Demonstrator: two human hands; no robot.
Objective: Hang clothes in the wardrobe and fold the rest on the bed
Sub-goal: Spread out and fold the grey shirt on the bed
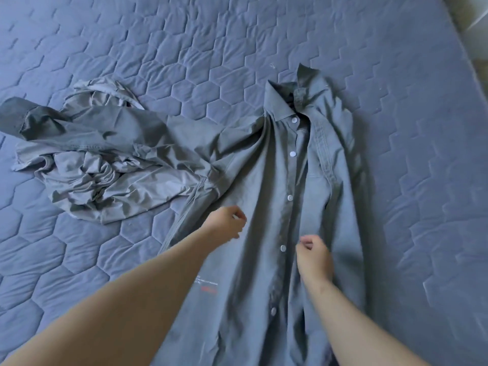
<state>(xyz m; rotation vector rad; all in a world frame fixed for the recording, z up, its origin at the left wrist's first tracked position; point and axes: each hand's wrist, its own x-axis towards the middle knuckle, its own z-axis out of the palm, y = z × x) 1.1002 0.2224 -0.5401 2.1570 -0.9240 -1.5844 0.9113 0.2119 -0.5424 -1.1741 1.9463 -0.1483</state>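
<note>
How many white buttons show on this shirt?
5 down the shirt front: top button under the collar, second, third, fourth, fifth. Others may be hidden.

The shirt (264,180) runs off the bottom edge; its print (207,285) is unreadable.

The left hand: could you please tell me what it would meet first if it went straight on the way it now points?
The left hand points up and right, so probably the grey shirt, around its button placket. Its height above the cloth is unclear.
</note>
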